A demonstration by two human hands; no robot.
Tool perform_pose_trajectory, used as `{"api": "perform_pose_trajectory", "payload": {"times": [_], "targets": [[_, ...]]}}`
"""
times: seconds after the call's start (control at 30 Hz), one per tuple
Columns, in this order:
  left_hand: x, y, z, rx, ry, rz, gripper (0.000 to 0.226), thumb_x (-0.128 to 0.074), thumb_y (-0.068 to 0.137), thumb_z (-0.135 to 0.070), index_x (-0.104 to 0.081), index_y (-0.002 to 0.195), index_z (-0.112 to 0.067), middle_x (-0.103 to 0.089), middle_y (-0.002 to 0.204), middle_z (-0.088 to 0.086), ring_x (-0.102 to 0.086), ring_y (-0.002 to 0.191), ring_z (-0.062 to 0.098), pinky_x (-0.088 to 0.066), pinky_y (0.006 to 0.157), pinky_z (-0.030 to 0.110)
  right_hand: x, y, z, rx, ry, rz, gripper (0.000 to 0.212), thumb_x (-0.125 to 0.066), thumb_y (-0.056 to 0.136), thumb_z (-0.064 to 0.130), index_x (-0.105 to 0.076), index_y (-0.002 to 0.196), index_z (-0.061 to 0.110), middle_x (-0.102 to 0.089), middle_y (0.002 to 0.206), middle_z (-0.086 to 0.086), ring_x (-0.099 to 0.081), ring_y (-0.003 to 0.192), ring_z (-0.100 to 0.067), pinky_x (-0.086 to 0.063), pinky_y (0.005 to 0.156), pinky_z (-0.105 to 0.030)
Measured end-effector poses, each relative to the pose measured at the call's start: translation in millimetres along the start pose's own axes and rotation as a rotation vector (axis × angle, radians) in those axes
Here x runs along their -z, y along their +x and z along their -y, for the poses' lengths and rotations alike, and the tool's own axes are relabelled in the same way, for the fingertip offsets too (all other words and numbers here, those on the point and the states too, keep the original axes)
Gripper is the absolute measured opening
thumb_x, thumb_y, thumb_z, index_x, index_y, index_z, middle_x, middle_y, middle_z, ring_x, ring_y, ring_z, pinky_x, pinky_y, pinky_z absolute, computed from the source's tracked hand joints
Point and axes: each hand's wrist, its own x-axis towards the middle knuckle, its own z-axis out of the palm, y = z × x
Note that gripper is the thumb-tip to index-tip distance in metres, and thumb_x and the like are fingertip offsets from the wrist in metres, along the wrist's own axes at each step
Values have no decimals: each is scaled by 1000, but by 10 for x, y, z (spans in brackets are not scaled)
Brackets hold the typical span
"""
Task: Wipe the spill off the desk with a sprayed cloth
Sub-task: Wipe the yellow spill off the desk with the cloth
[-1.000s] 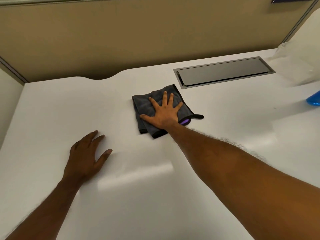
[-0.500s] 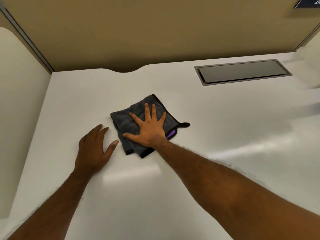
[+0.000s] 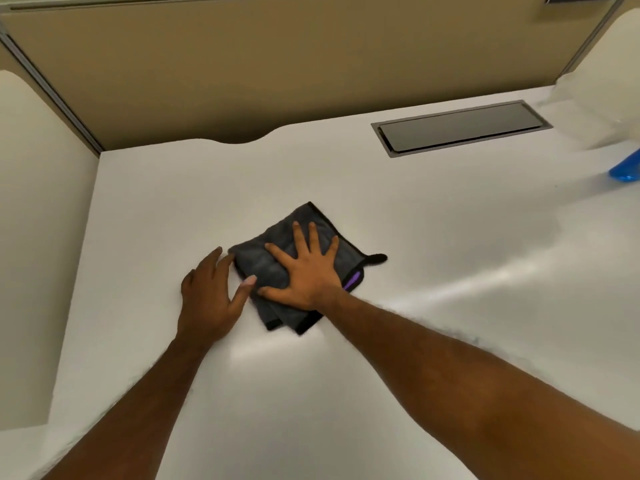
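Observation:
A folded dark grey cloth (image 3: 265, 263) with black trim and a purple tag lies on the white desk (image 3: 450, 237), a little left of centre. My right hand (image 3: 304, 271) presses flat on top of it with the fingers spread. Flat on the desk just to its left rests my left hand (image 3: 207, 299), with the thumb and fingertips at the cloth's left edge. No distinct spill is visible; a glossy streak (image 3: 485, 282) shines on the desk to the right of the cloth.
A grey metal cable hatch (image 3: 460, 128) is set into the desk at the back right. A blue bottle base (image 3: 625, 171) and something translucent white (image 3: 606, 109) show at the right edge. A tan partition (image 3: 277, 64) closes the back, a cream panel (image 3: 34, 237) the left.
My right hand has slid the cloth leftward and nearer across the desk. It now meets my left hand, which stayed flat on the desk.

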Motion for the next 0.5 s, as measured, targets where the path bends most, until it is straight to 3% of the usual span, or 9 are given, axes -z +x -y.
{"api": "perform_pose_trajectory", "payload": {"times": [0.07, 0.13, 0.27, 0.37, 0.5], "targets": [[3, -6, -17, -26, -56, -46, 67, -40, 87, -61, -55, 121, -6, -54, 139, 19, -49, 131, 34, -39, 106, 54, -123, -314, 103, 89, 4, -43, 92, -29, 70, 92, -13, 150, 49, 10, 164, -13, 16, 148, -41, 9, 104, -77], [3, -33, -38, -43, -60, -48, 66, -40, 89, -60, -54, 125, -7, -53, 141, 18, -48, 132, 34, -38, 107, 53, -196, -644, -24, 120, 5, -90, 87, -31, 72, 90, -16, 149, 50, 6, 165, -11, 13, 149, -39, 12, 105, -76], [-32, -140, -181, -104, -38, -32, 67, -37, 89, -61, -53, 131, -12, -47, 148, 12, -42, 138, 29, -34, 112, 50, -70, -1081, -583, -53, 21, -84, 86, -35, 72, 90, -14, 148, 55, 8, 165, -7, 14, 150, -35, 6, 106, -76], [-39, -188, -280, -114, -41, -28, 69, -35, 89, -63, -51, 133, -13, -46, 149, 11, -41, 139, 28, -32, 112, 49, 9, -1114, -570, -212, 28, -46, 90, -30, 69, 92, -12, 149, 52, 12, 164, -9, 18, 148, -37, 10, 107, -75], [-103, -233, -474, -115, -109, -4, 72, -35, 88, -64, -50, 134, -11, -48, 147, 13, -43, 137, 30, -33, 112, 50, -104, -1274, -330, -118, 24, -34, 93, -28, 69, 93, -7, 150, 51, 15, 164, -10, 20, 148, -37, 7, 107, -75]]}}
